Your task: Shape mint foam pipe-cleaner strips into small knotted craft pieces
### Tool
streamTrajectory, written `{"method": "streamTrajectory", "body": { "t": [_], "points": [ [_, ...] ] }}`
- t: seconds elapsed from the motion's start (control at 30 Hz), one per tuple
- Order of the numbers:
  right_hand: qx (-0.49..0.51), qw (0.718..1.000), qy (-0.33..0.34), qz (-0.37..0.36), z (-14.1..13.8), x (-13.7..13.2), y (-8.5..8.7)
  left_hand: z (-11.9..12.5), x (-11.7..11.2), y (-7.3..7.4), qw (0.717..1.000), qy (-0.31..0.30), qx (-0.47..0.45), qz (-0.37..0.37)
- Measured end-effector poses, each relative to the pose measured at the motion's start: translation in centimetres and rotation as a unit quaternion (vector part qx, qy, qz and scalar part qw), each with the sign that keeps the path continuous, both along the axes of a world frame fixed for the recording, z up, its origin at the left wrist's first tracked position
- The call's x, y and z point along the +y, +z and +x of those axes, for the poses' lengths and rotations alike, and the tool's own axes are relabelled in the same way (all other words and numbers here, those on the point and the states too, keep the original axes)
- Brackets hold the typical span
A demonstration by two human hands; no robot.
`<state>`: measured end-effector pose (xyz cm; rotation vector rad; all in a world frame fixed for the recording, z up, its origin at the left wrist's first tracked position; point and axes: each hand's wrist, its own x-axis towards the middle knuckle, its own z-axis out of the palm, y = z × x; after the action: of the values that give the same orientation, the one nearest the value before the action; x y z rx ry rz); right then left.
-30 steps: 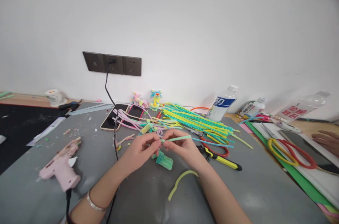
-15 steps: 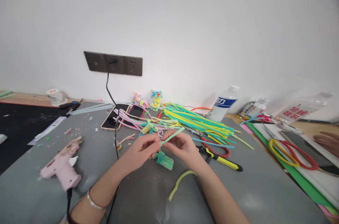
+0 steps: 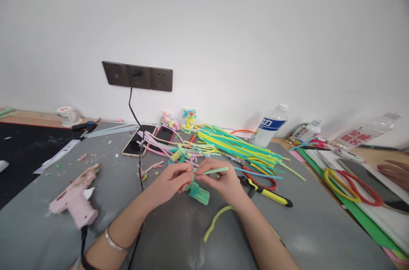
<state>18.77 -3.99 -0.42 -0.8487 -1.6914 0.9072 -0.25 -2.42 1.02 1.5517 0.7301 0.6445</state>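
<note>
A light green pipe cleaner (image 3: 219, 170) is pinched between the fingertips of my left hand (image 3: 175, 179) and my right hand (image 3: 219, 176), which meet at mid-table. Its free end sticks out to the right across my right fingers. Just below the fingertips lies a bundle of teal and green pipe cleaners (image 3: 200, 194); whether it joins the held strand I cannot tell. Behind my hands sits a small yellow and teal pipe-cleaner piece (image 3: 179, 153). A curved yellow-green pipe cleaner (image 3: 213, 224) lies beside my right forearm.
On the left rests a pink glue gun (image 3: 75, 202); a black cord (image 3: 139, 163) crosses the table. Behind are phones (image 3: 136, 145), a heap of pipe cleaners (image 3: 236, 146) and a bottle (image 3: 269, 127). Yellow-handled pliers (image 3: 271, 194) and scissors (image 3: 341, 185) lie right, near another person's hand (image 3: 396, 173).
The pipe cleaner's free end has swung down from pointing up and right to nearly level. My right hand has turned slightly; my left hand stays about where it was.
</note>
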Motion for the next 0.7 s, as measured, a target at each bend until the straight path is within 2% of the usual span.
{"method": "streamTrajectory", "body": {
  "t": [0.4, 0.53, 0.7],
  "points": [
    [-0.041, 0.998, -0.008, -0.036, -0.04, -0.4, 0.55, -0.06, -0.13, -0.05, 0.999, -0.015, 0.007, 0.031],
    [-0.041, 0.998, -0.016, -0.041, 0.13, -0.46, 0.72, -0.12, -0.19, 0.04, 0.99, 0.025, 0.046, 0.134],
    [-0.009, 0.998, -0.023, -0.05, 0.46, -0.34, 0.83, -0.54, 0.18, -0.35, 0.952, 0.065, 0.084, 0.287]
  ]
}}
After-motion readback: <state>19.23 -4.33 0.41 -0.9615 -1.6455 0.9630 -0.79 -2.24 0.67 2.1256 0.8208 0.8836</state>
